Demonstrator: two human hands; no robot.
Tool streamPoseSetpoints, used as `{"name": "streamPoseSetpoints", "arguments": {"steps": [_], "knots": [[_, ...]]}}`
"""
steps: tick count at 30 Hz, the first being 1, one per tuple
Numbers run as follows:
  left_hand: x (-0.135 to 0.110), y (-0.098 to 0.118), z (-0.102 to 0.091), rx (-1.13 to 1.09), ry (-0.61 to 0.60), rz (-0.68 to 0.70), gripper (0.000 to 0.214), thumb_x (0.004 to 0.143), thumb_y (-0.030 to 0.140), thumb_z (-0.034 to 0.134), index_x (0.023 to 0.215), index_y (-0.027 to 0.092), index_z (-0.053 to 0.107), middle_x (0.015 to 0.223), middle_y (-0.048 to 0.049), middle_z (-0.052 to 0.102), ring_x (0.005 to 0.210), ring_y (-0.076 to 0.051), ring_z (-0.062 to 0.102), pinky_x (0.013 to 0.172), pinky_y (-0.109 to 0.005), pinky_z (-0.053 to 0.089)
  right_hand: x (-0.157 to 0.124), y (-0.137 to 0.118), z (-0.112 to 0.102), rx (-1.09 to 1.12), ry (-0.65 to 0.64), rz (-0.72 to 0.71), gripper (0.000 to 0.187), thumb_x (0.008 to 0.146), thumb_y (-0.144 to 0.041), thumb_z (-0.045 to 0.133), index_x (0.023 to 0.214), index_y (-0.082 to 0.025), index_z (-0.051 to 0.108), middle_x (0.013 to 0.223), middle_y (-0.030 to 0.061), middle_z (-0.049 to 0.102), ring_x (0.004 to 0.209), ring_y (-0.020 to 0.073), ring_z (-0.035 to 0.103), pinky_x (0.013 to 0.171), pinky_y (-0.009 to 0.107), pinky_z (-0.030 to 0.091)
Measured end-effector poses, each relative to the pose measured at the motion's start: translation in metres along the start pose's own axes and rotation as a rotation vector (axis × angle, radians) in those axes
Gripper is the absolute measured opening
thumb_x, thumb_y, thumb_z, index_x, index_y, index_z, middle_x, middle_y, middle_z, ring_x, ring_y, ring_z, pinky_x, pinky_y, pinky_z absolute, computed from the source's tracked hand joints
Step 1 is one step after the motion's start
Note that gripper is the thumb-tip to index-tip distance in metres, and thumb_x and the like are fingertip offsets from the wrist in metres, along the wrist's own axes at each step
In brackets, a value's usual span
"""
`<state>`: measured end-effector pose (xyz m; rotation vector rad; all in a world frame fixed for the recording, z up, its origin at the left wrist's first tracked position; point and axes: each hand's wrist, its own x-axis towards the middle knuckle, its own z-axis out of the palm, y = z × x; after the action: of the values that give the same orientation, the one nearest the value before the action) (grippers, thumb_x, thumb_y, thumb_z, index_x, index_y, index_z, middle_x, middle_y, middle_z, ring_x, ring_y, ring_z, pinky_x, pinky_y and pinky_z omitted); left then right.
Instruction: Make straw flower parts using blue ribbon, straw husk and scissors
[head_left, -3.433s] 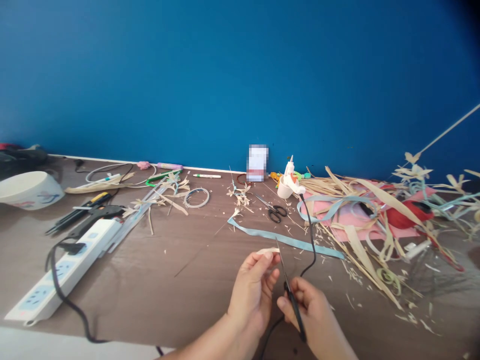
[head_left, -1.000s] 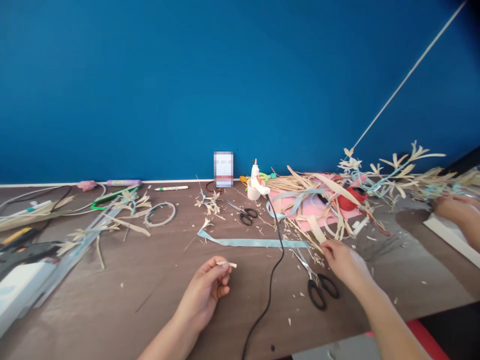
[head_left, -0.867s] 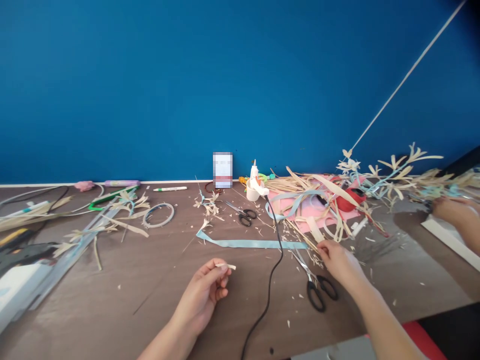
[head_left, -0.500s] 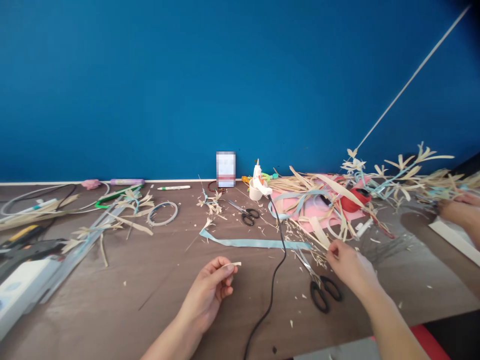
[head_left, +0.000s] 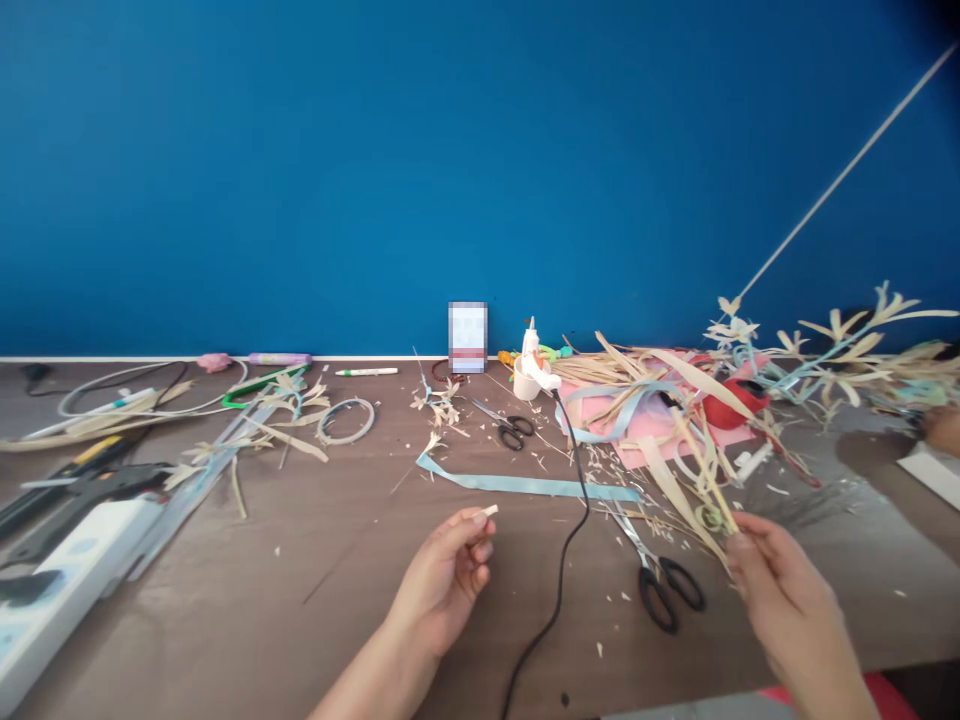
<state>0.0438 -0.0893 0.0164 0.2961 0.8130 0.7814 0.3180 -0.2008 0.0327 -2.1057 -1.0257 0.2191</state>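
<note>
Well apart, the left hand (head_left: 450, 572) pinches a pale scrap (head_left: 490, 511) and the right hand (head_left: 784, 590) a beige strip (head_left: 708, 474).

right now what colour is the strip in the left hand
Pale cream: the strip in the left hand shows best in the head view.

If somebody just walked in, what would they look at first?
Probably the big, plain blue wall filling the top half, behind the brown table. Next, the messy heap of long beige strips spilling over a pink sheet, right of centre. Closer in, the left hand pinches a small cream strip and the right hand a thin pale-yellow strip, with black-handled metal scissors lying between them.
</note>
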Motion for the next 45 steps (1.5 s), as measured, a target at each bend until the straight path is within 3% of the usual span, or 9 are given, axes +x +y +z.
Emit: {"name": "streamPoseSetpoints", "arguments": {"steps": [2, 4, 6, 12, 20, 25, 33, 42, 45], "knots": [[-0.002, -0.003, 0.008, -0.014, -0.003, -0.022, 0.014, 0.067, 0.016, 0.062, 0.077, 0.014, 0.053, 0.068, 0.0015, 0.051, 0.046, -0.002, 0.042, 0.037, -0.011, 0.038, -0.018, -0.019, 0.014, 0.216, -0.112, -0.021, 0.025, 0.079, -0.041, 0.040, 0.092, -0.020, 0.047, 0.065, 0.0010, 0.057, 0.053, 0.0150, 0.052, 0.052, 0.026, 0.043], [-0.006, -0.008, 0.016, -0.021, -0.022, -0.030, 0.013, 0.067, 0.018, 0.063, 0.075, 0.014, 0.053, 0.066, 0.0021, 0.051, 0.046, -0.002, 0.042, 0.036, -0.011, 0.037, -0.037, -0.044, 0.030, 0.272, -0.328, -0.097, 0.021, 0.081, -0.039, 0.040, 0.089, -0.021, 0.046, 0.068, 0.0016, 0.057, 0.063, 0.0156, 0.055, 0.060, 0.025, 0.044], [-0.011, -0.013, 0.023, -0.022, -0.049, -0.015, 0.014, 0.066, 0.018, 0.064, 0.073, 0.013, 0.054, 0.064, 0.0026, 0.050, 0.046, -0.002, 0.041, 0.036, -0.011, 0.036, -0.052, -0.068, 0.047, 0.349, -0.457, -0.140, 0.018, 0.084, -0.037, 0.036, 0.091, -0.022, 0.043, 0.070, 0.0006, 0.055, 0.062, 0.0141, 0.053, 0.061, 0.025, 0.043], [-0.020, -0.019, 0.028, 0.035, -0.124, 0.074, 0.015, 0.064, 0.022, 0.067, 0.068, 0.012, 0.056, 0.050, 0.0038, 0.045, 0.045, -0.003, 0.040, 0.039, -0.012, 0.034, -0.067, -0.103, 0.084, 0.511, -0.595, -0.172, 0.015, 0.087, -0.032, 0.033, 0.094, -0.022, 0.042, 0.068, -0.0016, 0.048, 0.056, 0.0116, 0.045, 0.055, 0.023, 0.039], [-0.017, -0.023, 0.021, 0.187, -0.068, 0.200, 0.015, 0.065, 0.025, 0.066, 0.066, 0.012, 0.058, 0.055, 0.0031, 0.047, 0.045, -0.004, 0.037, 0.042, -0.016, 0.033, -0.063, -0.115, 0.090, 0.572, -0.636, -0.161, 0.014, 0.086, -0.032, 0.037, 0.080, -0.021, 0.042, 0.068, -0.0025, 0.047, 0.062, 0.0115, 0.047, 0.056, 0.021, 0.039], [-0.019, -0.018, 0.016, 0.357, -0.071, 0.269, 0.016, 0.066, 0.027, 0.064, 0.069, 0.012, 0.059, 0.056, 0.0018, 0.049, 0.048, -0.005, 0.039, 0.044, -0.017, 0.034, -0.055, -0.115, 0.090, 0.497, -0.573, -0.179, 0.020, 0.085, -0.033, 0.038, 0.071, -0.020, 0.042, 0.059, -0.0048, 0.039, 0.053, 0.0101, 0.039, 0.049, 0.020, 0.032], [-0.015, -0.006, 0.006, 0.691, -0.072, 0.366, 0.022, 0.067, 0.033, 0.061, 0.075, 0.012, 0.061, 0.062, -0.0002, 0.052, 0.052, -0.008, 0.043, 0.046, -0.019, 0.037, -0.046, -0.112, 0.088, 0.430, -0.575, -0.188, 0.021, 0.084, -0.035, 0.039, 0.070, -0.020, 0.041, 0.058, -0.0056, 0.036, 0.050, 0.0096, 0.031, 0.047, 0.021, 0.027], [-0.012, -0.011, 0.005, 0.781, -0.061, 0.424, 0.023, 0.072, 0.034, 0.056, 0.070, 0.011, 0.059, 0.062, -0.0018, 0.052, 0.053, -0.009, 0.043, 0.050, -0.019, 0.036, -0.054, -0.115, 0.091, 0.427, -0.616, -0.203, 0.024, 0.083, -0.036, 0.042, 0.067, -0.019, 0.045, 0.056, -0.0050, 0.042, 0.050, 0.0091, 0.035, 0.047, 0.021, 0.028], [-0.017, -0.009, 0.007, 0.837, -0.050, 0.488, 0.022, 0.073, 0.034, 0.055, 0.067, 0.012, 0.059, 0.065, -0.0030, 0.053, 0.058, -0.010, 0.045, 0.051, -0.018, 0.035, -0.056, -0.116, 0.092, 0.527, -0.645, -0.135, 0.027, 0.081, -0.036, 0.045, 0.062, -0.018, 0.044, 0.053, -0.0055, 0.039, 0.049, 0.0080, 0.033, 0.047, 0.021, 0.027]]}}
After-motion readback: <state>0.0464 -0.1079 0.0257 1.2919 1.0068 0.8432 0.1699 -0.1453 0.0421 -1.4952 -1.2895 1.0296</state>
